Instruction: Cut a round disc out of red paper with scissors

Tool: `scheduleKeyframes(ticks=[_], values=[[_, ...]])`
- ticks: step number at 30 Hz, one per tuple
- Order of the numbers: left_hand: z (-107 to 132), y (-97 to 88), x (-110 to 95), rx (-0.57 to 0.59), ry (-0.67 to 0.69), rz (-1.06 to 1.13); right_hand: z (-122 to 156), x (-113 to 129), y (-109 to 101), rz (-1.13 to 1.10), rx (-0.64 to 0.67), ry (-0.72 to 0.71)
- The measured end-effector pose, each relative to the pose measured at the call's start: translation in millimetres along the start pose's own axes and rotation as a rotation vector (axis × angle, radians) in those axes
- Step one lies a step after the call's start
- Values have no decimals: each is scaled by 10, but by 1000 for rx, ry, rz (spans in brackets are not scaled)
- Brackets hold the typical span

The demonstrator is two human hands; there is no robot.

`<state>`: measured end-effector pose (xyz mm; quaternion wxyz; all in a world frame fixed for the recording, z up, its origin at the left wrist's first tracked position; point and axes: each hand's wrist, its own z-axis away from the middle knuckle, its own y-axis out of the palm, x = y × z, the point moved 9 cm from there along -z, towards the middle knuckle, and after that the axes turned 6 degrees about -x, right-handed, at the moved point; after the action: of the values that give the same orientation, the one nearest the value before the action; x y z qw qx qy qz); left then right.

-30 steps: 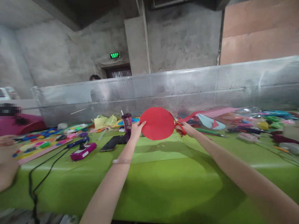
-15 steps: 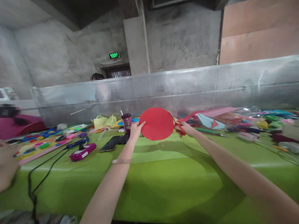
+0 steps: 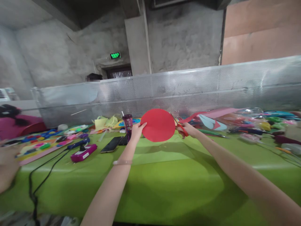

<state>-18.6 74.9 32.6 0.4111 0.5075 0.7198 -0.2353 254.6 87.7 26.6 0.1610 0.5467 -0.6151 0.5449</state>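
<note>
A round red sheet of paper (image 3: 158, 125) is held up over the green table in the middle of the head view. My left hand (image 3: 138, 129) pinches its left edge, thumb on the near face. My right hand (image 3: 188, 130) is closed round the red handles of a pair of scissors (image 3: 184, 130). The scissors' blades lie at the right edge of the red paper, pointing up and left; whether they touch it I cannot tell. Behind the right hand a red paper strip (image 3: 192, 116) lies among other paper scraps.
A purple cup with a straw (image 3: 127, 124) and a phone (image 3: 111, 145) are left of my left hand. Further left sit a magenta power strip (image 3: 84, 153) with black cables and another person's arm (image 3: 9, 166). Craft supplies lie rightward; a perforated metal partition (image 3: 188, 88) stands behind.
The scissors have tilted slightly and their handles have shifted a little to the right. The red paper and my left hand have hardly moved. A head behind the partition has moved left.
</note>
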Motion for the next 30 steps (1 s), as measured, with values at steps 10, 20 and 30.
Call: scheduleKeyframes(ticks=[10, 20, 30], values=[[17, 60, 43, 47, -26, -16, 17, -78, -67, -69, 5, 50], [9, 100, 81, 83, -27, -9, 21, -15, -8, -49, 24, 0], [-4, 101, 102, 84, -12, -25, 29, 24, -14, -32, -4, -14]])
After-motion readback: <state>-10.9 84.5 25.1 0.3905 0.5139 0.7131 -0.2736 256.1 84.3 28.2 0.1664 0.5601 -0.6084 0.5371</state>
